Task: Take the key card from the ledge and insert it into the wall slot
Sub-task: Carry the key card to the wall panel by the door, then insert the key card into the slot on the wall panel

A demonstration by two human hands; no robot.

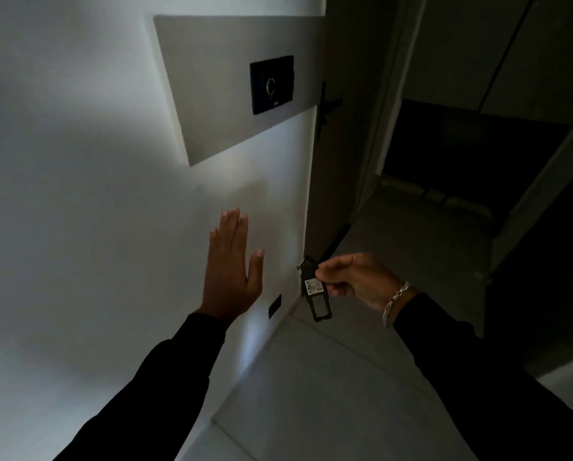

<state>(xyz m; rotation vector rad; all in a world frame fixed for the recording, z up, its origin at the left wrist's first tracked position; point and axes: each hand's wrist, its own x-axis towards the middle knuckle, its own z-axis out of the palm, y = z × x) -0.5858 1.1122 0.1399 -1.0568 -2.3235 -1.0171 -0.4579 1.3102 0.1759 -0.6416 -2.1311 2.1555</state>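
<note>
My right hand point(355, 277) pinches a black key card tag point(316, 294) with a white label reading 402; the tag hangs down below my fingers, near the wall's corner edge. My left hand point(231, 267) is held flat and open, fingers together, close to the white wall, holding nothing. Higher up on a grey wall panel point(211, 94) sits the black wall slot unit point(271, 84) with a faint ring of light on its face. The tag is well below and to the right of that unit. No ledge is visible.
A dark door handle point(326, 109) sticks out at the wall's corner, right of the slot unit. A small black plate point(274, 306) sits low on the wall. A dim doorway point(461, 161) and pale tiled floor point(345, 377) lie to the right.
</note>
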